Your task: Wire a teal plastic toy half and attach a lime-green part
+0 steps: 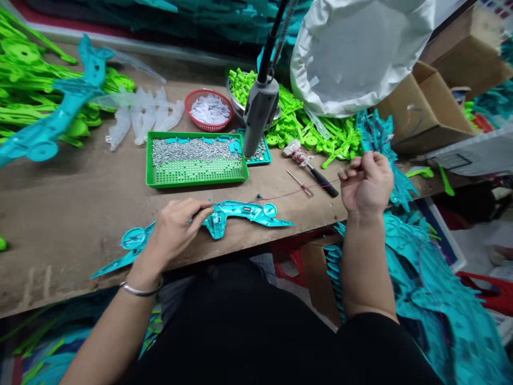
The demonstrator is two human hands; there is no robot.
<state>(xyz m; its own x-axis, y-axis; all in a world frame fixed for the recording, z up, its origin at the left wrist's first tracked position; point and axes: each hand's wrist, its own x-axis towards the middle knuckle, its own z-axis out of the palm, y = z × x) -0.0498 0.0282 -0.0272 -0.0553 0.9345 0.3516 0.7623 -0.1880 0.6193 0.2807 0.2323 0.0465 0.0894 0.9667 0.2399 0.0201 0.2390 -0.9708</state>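
Observation:
A teal plastic shell, long and curved with round ends, lies near the table's front edge with its hollow side up. My left hand covers its middle, thumb and fingers closed on it. Thin red and blue wires run from the shell near my left fingertips, stretched up to the right. At their other end my right hand is raised, its fingers pinched on them. Part of the shell is hidden under my left hand.
A green tray of screws, a smaller teal tray and a red basket stand behind. A screwdriver and a black-handled tool lie right of centre. An electric screwdriver hangs overhead. Lime-green parts are heaped behind.

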